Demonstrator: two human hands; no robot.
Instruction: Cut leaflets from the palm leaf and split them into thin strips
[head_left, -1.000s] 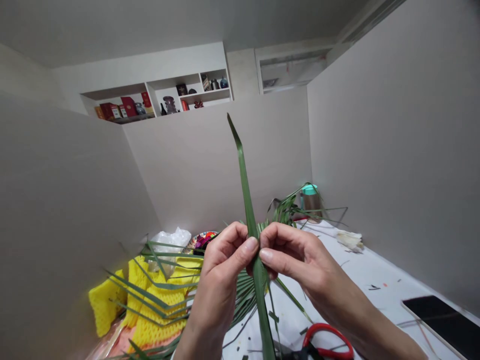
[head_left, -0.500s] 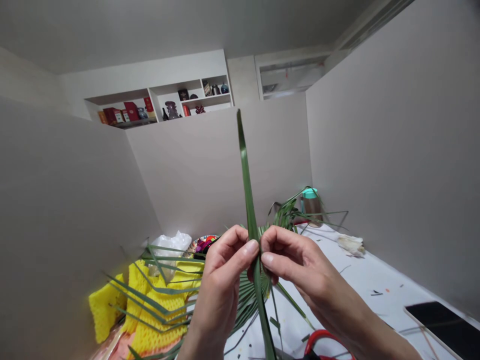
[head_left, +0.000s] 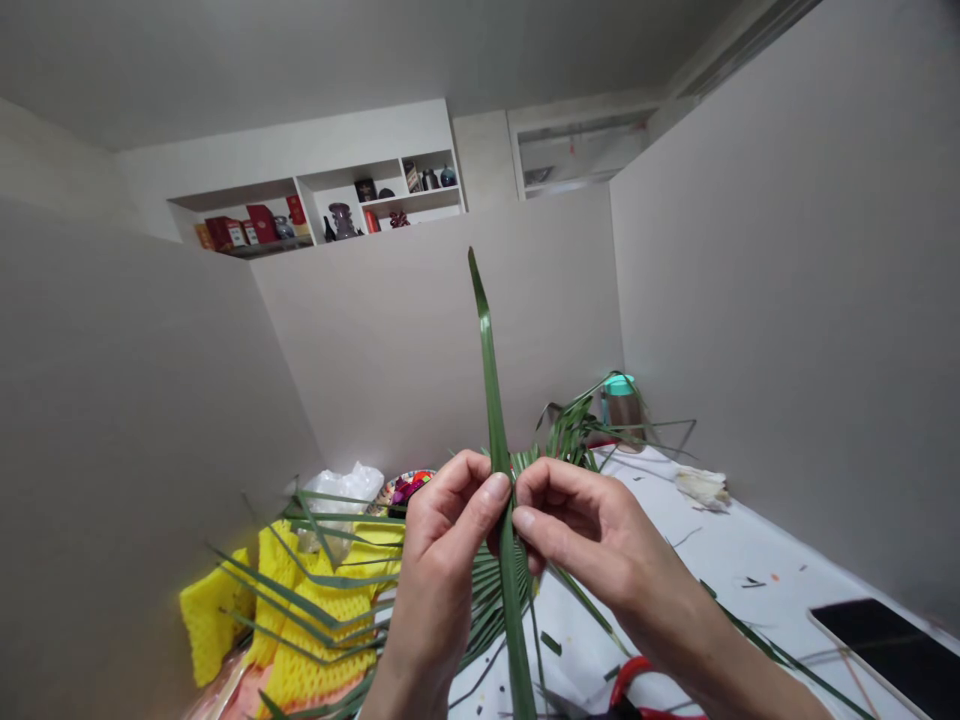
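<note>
Palm leaf strip (head_left: pixel 491 400), shown upright between the two hands. Its pointed tip rises well above them, and its lower end runs down between the wrists toward the table.

Left hand (head_left: pixel 442 570): fingers curled, thumb and bent forefinger pinching the strip from the left.

Right hand (head_left: pixel 592 540): thumb and forefinger pinching the strip from the right, just beside the left thumb; remaining fingers loosely curled.

Below and behind the hands: pleated palm fan (head_left: pixel 487 610), with the strip rising from it and long thin leaflets (head_left: pixel 322 570) reaching left over yellow foam netting (head_left: pixel 322 610).

Below the right hand: red scissor handles (head_left: pixel 630 685), cut off by the lower edge of the view, on a white table (head_left: pixel 720 560) scattered with small green leaf scraps (head_left: pixel 551 643).

Beyond the hands: white plastic bag (head_left: pixel 345 490) and colourful plate (head_left: pixel 405 488) to the left; leafy palm sprig (head_left: pixel 574 430) and bottle with a teal lid (head_left: pixel 619 405) to the right.

Far right of the hands: crumpled white scrap (head_left: pixel 701 487) and black-screened phone (head_left: pixel 885 650), both on the table.

High above the hands: wall shelf (head_left: pixel 315 200) holding red boxes and small ornaments.
</note>
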